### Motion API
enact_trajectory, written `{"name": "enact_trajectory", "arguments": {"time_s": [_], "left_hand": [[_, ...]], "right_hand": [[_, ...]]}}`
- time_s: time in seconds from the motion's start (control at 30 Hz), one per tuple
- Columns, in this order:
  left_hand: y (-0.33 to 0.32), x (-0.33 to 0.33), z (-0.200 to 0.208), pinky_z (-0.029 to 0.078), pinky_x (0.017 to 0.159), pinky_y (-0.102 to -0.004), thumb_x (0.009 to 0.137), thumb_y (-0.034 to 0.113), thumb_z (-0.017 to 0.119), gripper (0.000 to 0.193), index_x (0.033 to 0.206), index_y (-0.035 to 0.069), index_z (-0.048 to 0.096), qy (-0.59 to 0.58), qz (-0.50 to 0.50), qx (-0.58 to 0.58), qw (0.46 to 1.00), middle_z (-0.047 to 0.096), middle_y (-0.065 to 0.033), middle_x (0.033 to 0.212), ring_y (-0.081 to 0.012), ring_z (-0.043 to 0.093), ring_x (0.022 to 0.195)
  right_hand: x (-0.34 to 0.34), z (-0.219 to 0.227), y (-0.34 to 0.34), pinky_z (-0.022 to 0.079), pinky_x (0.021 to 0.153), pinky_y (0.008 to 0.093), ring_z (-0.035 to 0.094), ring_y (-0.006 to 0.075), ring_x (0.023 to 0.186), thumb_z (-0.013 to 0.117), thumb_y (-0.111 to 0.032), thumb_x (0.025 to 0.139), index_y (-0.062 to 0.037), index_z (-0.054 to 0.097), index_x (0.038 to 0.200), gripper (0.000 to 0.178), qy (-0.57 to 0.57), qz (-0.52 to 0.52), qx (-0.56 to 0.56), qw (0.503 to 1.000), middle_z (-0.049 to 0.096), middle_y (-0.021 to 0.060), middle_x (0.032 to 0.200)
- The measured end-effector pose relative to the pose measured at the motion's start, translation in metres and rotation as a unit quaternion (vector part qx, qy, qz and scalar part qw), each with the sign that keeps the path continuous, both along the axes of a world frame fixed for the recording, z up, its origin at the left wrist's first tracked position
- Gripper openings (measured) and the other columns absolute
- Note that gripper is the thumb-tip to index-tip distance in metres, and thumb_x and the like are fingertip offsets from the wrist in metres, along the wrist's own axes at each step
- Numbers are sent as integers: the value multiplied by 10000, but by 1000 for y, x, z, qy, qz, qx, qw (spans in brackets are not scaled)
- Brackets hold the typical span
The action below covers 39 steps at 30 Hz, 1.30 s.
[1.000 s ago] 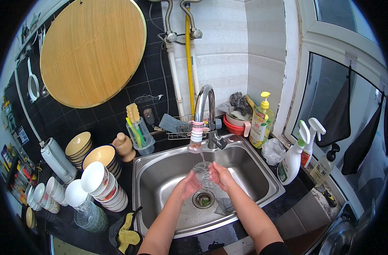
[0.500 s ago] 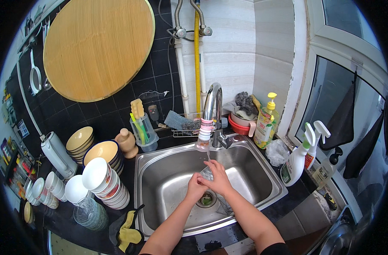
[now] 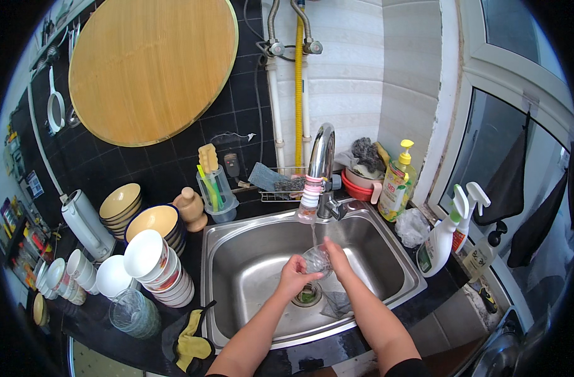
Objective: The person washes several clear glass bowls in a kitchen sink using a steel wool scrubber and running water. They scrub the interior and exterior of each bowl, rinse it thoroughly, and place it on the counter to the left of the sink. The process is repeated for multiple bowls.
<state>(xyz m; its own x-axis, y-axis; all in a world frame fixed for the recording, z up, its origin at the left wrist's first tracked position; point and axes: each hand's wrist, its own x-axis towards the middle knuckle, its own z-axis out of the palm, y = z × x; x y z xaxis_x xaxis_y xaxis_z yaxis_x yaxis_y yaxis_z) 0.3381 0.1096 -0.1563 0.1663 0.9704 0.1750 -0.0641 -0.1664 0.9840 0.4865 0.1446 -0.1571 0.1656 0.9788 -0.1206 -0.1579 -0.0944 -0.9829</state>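
Note:
Between my two hands, over the steel sink [image 3: 243, 264], is a clear glass bowl [image 3: 317, 261] under a thin stream of water. My left hand [image 3: 294, 276] grips its near left side, thumb against the glass. On its right side lies my right hand [image 3: 338, 257], fingers pointing up along the glass; part of the grip is hidden. Directly above is the chrome faucet [image 3: 321, 151] with a pink and white spout attachment [image 3: 309, 200]. Below my hands is the drain [image 3: 308, 295] with green scraps in it, and a grey cloth [image 3: 337, 305] lies beside it.
Left of the sink stand stacked white bowls [image 3: 167, 276], stacked glass bowls [image 3: 135, 314], cream bowls [image 3: 155, 223] and a yellow-black glove [image 3: 191, 345]. Behind it are a wire rack [image 3: 281, 196] and red basin [image 3: 357, 188]. A soap bottle [image 3: 397, 185] and spray bottles [image 3: 441, 239] line the right.
My hands have moved apart around the glass bowl, showing more of it. My right hand has shifted to its right side. The view has shifted slightly.

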Motion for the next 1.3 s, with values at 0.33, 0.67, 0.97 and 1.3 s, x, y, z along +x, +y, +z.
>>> {"name": "enact_trajectory", "arguments": {"time_s": [0.33, 0.67, 0.97, 1.3], "left_hand": [[2, 2, -5, 358, 516, -214, 555, 125, 802, 415, 741, 89, 432, 47, 24, 34, 998, 414, 41, 641, -67, 378, 579], [16, -20, -6, 419, 651, -267, 789, 163, 612, 193, 898, 81, 476, -417, -19, -208, 885, 549, -24, 785, -148, 513, 691], [15, -14, -8, 461, 656, -315, 806, 420, 542, 544, 1131, 2, 415, -137, 65, -267, 952, 506, -121, 1039, -221, 552, 813], [16, -11, -26, 513, 487, -334, 797, 200, 483, 449, 1168, -10, 343, -96, 57, -248, 962, 499, -203, 1011, -237, 577, 638]], "right_hand": [[-2, 3, -1, 390, 855, 314, 482, 213, 1028, 559, -453, 774, 8, 499, 1073, 553, -156, 58, 82, 983, 503, 124, 1109], [-3, 13, -11, 479, 722, 297, 569, 162, 879, 534, -285, 842, -56, 450, 1127, 375, 158, 197, 6, 968, 549, 55, 1046], [-5, 20, -25, 487, 674, 267, 601, 153, 800, 590, -127, 799, -55, 563, 951, 170, -48, 187, 159, 968, 620, 55, 855], [-19, 19, -43, 316, 955, 384, 489, 212, 1071, 551, -331, 771, -129, 579, 1057, 351, -710, 259, 177, 630, 553, 112, 1098]]}}
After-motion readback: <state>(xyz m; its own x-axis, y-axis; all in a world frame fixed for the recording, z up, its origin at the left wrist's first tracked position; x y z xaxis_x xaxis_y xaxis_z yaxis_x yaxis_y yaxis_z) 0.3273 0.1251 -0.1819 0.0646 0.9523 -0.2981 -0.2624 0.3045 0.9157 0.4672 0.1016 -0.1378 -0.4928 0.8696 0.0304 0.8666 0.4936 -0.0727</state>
